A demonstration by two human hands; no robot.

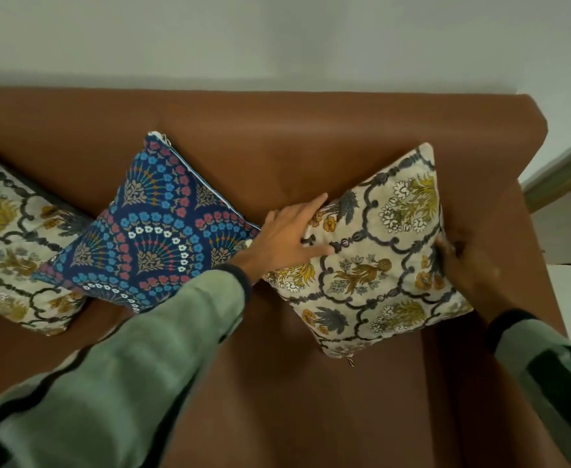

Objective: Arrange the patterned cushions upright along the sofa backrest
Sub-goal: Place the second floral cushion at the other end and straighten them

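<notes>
A cream cushion with yellow and grey flowers [375, 251] leans on one corner against the brown sofa backrest [277, 143] at the right. My left hand [287, 238] lies flat on its left edge, fingers spread. My right hand [469, 265] grips its right edge, the fingers partly hidden behind the cushion. A blue cushion with red and blue flower fans [156, 228] leans against the backrest in the middle. A second cream patterned cushion [14, 244] lies at the far left, partly cut off by the frame.
The sofa's right armrest [534, 184] rises just beyond the cream cushion. The brown seat [311, 400] stretches in front of the cushions. A pale wall [277, 35] stands behind the sofa, and a strip of floor shows at the right.
</notes>
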